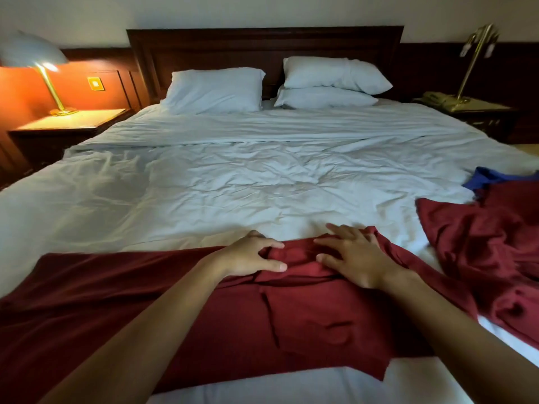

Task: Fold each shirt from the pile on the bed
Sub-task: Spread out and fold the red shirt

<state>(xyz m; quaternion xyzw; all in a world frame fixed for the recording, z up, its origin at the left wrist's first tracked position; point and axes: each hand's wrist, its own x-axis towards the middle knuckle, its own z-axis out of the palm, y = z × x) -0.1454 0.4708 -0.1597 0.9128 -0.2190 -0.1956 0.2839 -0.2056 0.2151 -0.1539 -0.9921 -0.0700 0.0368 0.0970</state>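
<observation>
The dark red shirt point(204, 310) lay spread along the foot edge of the bed point(233, 185). Its long axis ran side to side, from the near left corner to somewhat past the middle. Both hands were on its far border, about halfway along the foot edge, where the cloth was bunched into a ridge. The left hand point(250, 256) had a narrow grip, thumb and forefinger closing on that ridge. The right hand point(354, 258), just beside it, had a wide grip, its fingers spread flat and pressing the cloth down.

Most of the shirt stretched away to the left of the hands, so the left hand seemed the better placed to smooth or carry that long side.

The pile of shirts point(493, 243) lay crumpled near the right edge of the bed, with a blue garment point(493, 177) on its far side. It lay close to the shirt's right end, and whether they touched could not be told. It looked likely to crowd a fold made toward the right. The pillows point(215, 88) lay well apart, at the head.
</observation>
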